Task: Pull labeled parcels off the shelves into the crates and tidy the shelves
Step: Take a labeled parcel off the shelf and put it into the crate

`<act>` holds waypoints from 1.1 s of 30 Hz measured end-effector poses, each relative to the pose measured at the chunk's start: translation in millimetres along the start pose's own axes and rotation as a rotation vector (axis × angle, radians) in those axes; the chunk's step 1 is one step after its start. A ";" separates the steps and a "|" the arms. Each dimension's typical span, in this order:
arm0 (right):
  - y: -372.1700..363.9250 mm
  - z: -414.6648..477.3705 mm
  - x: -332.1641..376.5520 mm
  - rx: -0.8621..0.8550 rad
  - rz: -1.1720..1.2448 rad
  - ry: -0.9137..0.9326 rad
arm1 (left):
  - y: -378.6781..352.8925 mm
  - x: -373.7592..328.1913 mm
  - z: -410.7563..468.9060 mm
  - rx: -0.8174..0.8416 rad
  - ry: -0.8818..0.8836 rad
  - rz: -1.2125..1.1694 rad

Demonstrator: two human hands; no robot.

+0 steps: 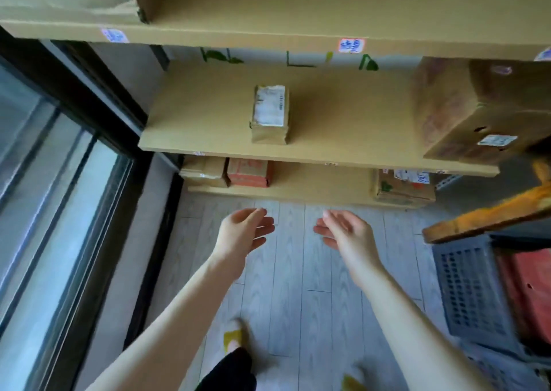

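Note:
A small brown parcel (269, 115) with a white label on top stands alone on the middle shelf (190, 128). A large cardboard box (465, 113) with a small label sits at that shelf's right end. My left hand (243, 232) and my right hand (346, 229) hang in front of the shelves, below the small parcel, palms facing each other, fingers relaxed and holding nothing. On the bottom shelf (316, 191) lie a plain box (204, 171), an orange-printed box (249, 172) and a labeled box (402, 189). A grey crate (471, 289) at the right holds a red item (530, 289).
A dark-framed glass sliding door (59, 182) runs along the left. The top shelf (268, 37) carries colored tags on its edge. An orange-brown board (489, 214) juts out above the crate. Grey plank floor (298, 286) lies below, with my feet in yellow slippers.

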State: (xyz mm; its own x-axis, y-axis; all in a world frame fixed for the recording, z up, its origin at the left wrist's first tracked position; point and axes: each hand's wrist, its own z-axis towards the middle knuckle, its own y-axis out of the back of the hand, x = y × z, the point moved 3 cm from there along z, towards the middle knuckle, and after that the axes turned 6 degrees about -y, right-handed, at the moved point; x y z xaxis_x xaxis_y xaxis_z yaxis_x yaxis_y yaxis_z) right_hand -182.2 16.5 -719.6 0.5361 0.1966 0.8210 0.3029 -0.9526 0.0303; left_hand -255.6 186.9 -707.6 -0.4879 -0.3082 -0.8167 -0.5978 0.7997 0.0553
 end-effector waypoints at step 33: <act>-207.8 485.7 -223.1 -0.282 -0.007 0.334 | 76.9 198.2 507.2 -0.263 -0.861 0.512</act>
State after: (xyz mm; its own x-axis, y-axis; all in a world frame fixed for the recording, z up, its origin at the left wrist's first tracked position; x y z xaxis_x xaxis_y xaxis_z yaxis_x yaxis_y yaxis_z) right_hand 18.0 283.4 -1185.9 0.2364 0.1610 0.9582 0.0539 -0.9868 0.1525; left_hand -75.7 448.6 -1156.5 -0.1645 0.5928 -0.7883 -0.6173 0.5615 0.5511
